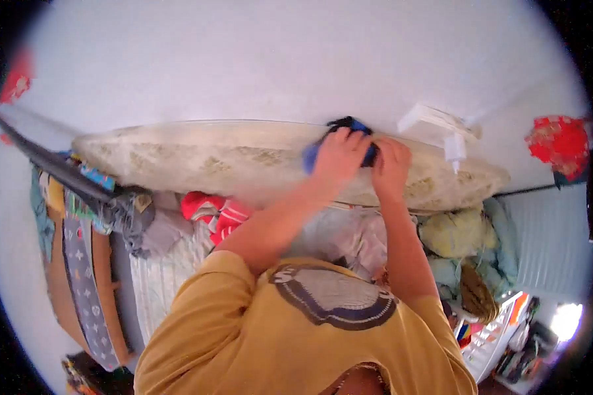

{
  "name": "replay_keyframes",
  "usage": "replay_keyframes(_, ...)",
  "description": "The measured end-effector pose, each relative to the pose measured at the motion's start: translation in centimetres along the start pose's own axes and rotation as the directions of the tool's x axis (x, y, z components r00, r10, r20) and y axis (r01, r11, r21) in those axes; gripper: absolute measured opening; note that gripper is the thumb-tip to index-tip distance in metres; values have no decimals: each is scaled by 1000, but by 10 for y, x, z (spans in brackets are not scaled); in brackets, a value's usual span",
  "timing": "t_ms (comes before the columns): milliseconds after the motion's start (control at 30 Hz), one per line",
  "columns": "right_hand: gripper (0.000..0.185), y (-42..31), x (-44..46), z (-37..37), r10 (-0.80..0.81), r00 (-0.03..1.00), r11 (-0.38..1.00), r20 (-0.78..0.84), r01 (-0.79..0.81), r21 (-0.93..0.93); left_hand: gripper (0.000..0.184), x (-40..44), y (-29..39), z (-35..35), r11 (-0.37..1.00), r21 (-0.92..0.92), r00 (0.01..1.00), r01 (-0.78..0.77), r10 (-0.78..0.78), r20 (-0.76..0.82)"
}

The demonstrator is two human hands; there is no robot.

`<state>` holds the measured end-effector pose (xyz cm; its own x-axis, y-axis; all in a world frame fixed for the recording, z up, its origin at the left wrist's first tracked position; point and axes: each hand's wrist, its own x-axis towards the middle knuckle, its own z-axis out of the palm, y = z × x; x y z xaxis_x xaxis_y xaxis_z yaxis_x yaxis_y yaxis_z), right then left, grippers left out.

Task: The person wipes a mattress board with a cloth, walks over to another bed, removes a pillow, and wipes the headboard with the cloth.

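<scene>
While both hands crowd the blue cloth (310,159), a weak hold could let it slip.
At the mattress's wall side, the left hand's (340,157) fingers curl over it and the right hand's (392,162) meet its edge; blur hides whether either grips. A rightward sweep along the mattress (237,158) could knock the white plug (454,150).

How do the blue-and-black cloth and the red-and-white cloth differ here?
The blue-and-black cloth is dark, with no stripes showing; the red-and-white cloth is bright, with pale stripes. The blue-and-black cloth is partly covered by the left hand and right hand, while the red-and-white cloth lies away from the fingers, lower in the view. Both look soft and crumpled.
</scene>
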<state>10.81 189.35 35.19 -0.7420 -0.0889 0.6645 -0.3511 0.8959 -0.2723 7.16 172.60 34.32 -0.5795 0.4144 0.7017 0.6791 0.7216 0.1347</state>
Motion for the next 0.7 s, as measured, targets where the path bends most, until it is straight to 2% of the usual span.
replay_keyframes(67,22,-1,-1,1,-2,1000,1000,5,2,-22,33,10,1,-14,1000,-1,993,31,-31,118)
replay_keyframes(100,22,1,-2,2,17,1000,1000,24,-17,-16,34,10,-2,-21,1000,11,994,4,-6,109)
replay_keyframes(233,21,5,1,7,34,999,999,26,-33,-3,38,4,-24,-45,997,-17,979,77,-73,189)
replay_keyframes(333,18,8,3,10,60,997,998,41,-62,28,41,-13,-55,-79,994,51,974,94,-102,204)
replay_keyframes(367,17,9,4,11,80,996,996,50,-82,35,42,-18,-66,-96,982,23,948,189,-188,255)
replay_keyframes(533,12,7,16,17,157,987,985,37,-159,73,39,-75,-157,-142,928,235,938,288,-323,129)
replay_keyframes(600,12,12,15,21,156,987,985,44,-159,72,41,-83,-186,-174,904,275,916,326,-374,143)
replay_keyframes(667,12,17,15,23,148,988,985,47,-151,78,51,-94,-214,-198,873,275,863,402,-462,204)
replay_keyframes(700,12,18,14,22,140,989,986,49,-144,84,51,-101,-227,-210,849,300,849,434,-497,179)
